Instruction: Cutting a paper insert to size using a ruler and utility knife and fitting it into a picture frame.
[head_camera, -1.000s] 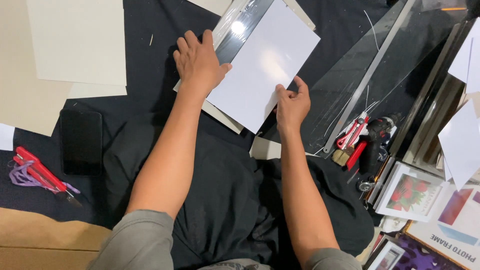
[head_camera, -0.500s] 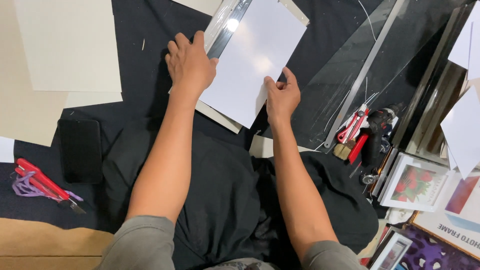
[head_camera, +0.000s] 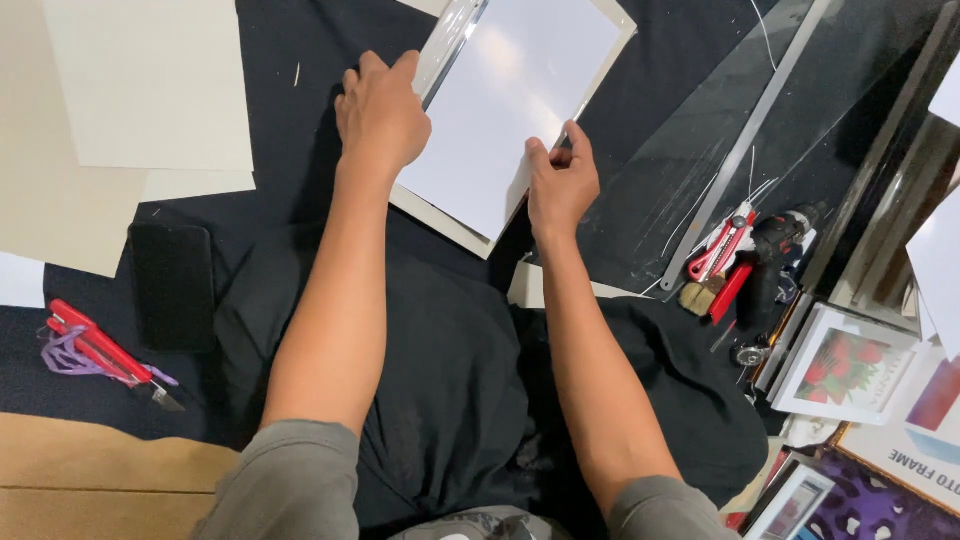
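Knife (head_camera: 105, 353): red handle, blade end bare, lying at the far left beside a purple cord (head_camera: 62, 356); an elbow swung back that way could catch it.
Phone (head_camera: 172, 285): dark, flat on the black cloth (head_camera: 300, 60), just left of the left forearm; a sideways shift of that arm could push it.
Left hand (head_camera: 380, 115): lies flat, fingers together, pressing the left edge of the stack; if it lifts, the sheet may slide off line.
Sheet (head_camera: 510, 100): white and glossy, lying on a cream board (head_camera: 440, 225), top centre; the glare hides its surface, and a slick face may creep under light pressure.
Right hand (head_camera: 562, 185): fingers curled, pinching the sheet's lower right edge; too hard a pinch could crease that corner.
Ruler (head_camera: 745, 150): long steel strip on a clear pane (head_camera: 700, 130), near the right hand; a nudge could scrape the pane.
Cutter (head_camera: 728, 245): red and white, beside a brush (head_camera: 697, 297), well clear of both hands.
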